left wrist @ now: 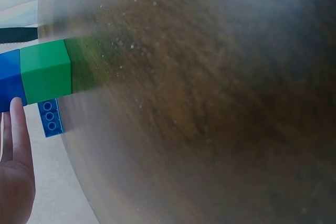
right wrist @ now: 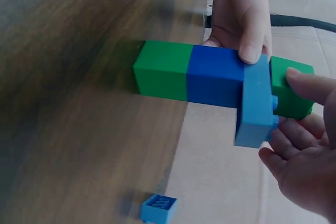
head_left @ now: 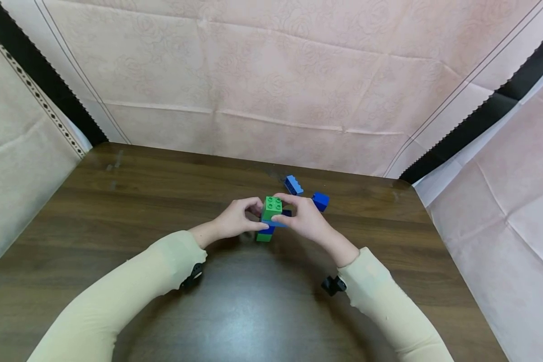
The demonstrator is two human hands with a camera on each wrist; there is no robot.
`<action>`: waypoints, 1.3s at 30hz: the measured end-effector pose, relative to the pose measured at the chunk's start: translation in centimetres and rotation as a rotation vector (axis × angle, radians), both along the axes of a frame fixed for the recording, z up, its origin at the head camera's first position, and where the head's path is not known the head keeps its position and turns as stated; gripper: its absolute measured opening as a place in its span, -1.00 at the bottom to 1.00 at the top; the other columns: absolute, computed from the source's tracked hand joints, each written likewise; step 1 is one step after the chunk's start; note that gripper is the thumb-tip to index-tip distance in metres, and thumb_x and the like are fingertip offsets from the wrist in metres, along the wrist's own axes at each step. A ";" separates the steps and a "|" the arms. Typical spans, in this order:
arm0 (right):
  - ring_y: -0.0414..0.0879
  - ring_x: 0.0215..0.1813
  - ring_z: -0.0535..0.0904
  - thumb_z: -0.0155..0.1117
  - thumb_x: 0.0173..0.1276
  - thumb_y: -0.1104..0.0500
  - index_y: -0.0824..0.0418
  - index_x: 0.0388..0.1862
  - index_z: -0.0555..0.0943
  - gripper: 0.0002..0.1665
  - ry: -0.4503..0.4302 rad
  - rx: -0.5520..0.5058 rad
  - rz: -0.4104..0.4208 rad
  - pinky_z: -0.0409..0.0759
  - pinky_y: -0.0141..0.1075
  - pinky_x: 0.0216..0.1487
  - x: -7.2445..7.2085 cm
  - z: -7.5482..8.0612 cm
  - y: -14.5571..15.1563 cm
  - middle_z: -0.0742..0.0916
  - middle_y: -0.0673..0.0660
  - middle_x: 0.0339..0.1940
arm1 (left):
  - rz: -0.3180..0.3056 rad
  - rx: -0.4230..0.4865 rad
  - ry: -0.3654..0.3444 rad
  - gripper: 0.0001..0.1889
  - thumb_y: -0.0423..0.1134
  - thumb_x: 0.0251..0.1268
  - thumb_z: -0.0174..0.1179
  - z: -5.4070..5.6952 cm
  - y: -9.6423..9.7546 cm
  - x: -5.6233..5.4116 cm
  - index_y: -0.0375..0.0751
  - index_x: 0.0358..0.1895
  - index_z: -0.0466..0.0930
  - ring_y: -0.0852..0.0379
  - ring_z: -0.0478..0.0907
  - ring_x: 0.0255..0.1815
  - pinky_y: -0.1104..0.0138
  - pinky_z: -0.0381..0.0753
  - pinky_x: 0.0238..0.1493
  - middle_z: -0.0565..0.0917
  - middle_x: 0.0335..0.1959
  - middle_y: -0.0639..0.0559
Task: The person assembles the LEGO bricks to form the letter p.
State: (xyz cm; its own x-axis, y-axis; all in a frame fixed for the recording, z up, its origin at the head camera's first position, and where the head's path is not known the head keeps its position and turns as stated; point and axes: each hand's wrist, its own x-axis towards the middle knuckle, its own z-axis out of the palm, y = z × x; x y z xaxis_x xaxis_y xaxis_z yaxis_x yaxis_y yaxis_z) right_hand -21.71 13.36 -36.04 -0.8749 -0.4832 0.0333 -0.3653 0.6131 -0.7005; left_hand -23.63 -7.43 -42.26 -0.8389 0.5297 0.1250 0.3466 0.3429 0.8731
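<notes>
A small tower of toy building bricks stands between my hands on the table. Its bottom is a green brick [right wrist: 163, 70], with a blue brick [right wrist: 215, 76] above that. Crosswise over these lies a light blue brick [right wrist: 255, 111], longer than the others, jutting to the right. A second green brick [head_left: 272, 206] with studs tops the stack. My left hand [head_left: 232, 219] holds the tower around the blue and light blue bricks, its thumb near their joint. My right hand [head_left: 309, 221] pinches the top green brick, thumb on its near side.
Behind the tower on the wooden table [head_left: 117, 211] lie a loose light blue brick [head_left: 293, 185] and a dark blue brick [head_left: 321, 201]. Another dark blue piece [head_left: 286, 213] shows partly behind my right hand. Pale cloth [head_left: 271, 90] hangs beyond the table's back edge.
</notes>
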 end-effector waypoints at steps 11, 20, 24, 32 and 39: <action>0.11 0.29 0.40 0.34 0.22 0.07 0.17 0.29 0.33 -0.31 -0.048 -0.153 0.028 0.47 0.02 0.20 -0.4 -0.4 -0.1 0.53 0.16 0.19 | -0.003 0.016 0.014 -0.71 -0.19 0.07 0.37 -0.1 0.0 0.0 -0.14 -0.20 0.49 0.07 0.54 -0.12 0.19 0.59 -0.01 0.62 -0.20 -0.02; 0.06 0.10 0.55 0.35 0.21 0.09 0.18 0.05 0.55 -0.57 0.000 -0.215 -0.011 0.54 -0.04 0.12 -0.7 -0.7 -0.8 0.66 0.12 -0.01 | -0.015 0.036 0.022 -0.73 -0.22 0.08 0.36 -0.1 0.1 0.0 -0.14 -0.20 0.49 0.09 0.55 -0.11 0.19 0.59 0.01 0.64 -0.19 -0.02; 0.07 0.06 0.57 0.36 0.20 0.10 0.22 0.01 0.58 -0.58 0.015 -0.209 -0.002 0.56 -0.08 0.10 -0.9 -0.8 -0.8 0.67 0.14 -0.04 | -0.012 0.032 0.020 -0.73 -0.23 0.08 0.36 -0.2 0.1 0.0 -0.14 -0.20 0.49 0.09 0.55 -0.11 0.21 0.60 -0.01 0.63 -0.19 -0.02; 0.02 0.02 0.59 0.38 0.17 0.10 0.19 -0.02 0.61 -0.61 0.066 -0.168 0.018 0.57 -0.05 0.06 -0.8 -0.4 -1.1 0.69 0.13 -0.05 | -0.009 0.028 0.025 -0.74 -0.24 0.08 0.35 -0.1 0.1 0.0 -0.14 -0.21 0.49 0.09 0.55 -0.12 0.23 0.60 -0.01 0.63 -0.20 -0.01; -0.03 0.00 0.60 0.39 0.16 0.11 0.21 -0.02 0.61 -0.60 0.101 -0.138 0.019 0.55 0.00 0.07 -0.7 -0.3 -1.3 0.70 0.14 -0.06 | -0.005 0.020 0.029 -0.75 -0.24 0.08 0.35 0.1 0.1 0.1 -0.13 -0.22 0.50 0.09 0.55 -0.11 0.22 0.57 0.00 0.63 -0.21 0.00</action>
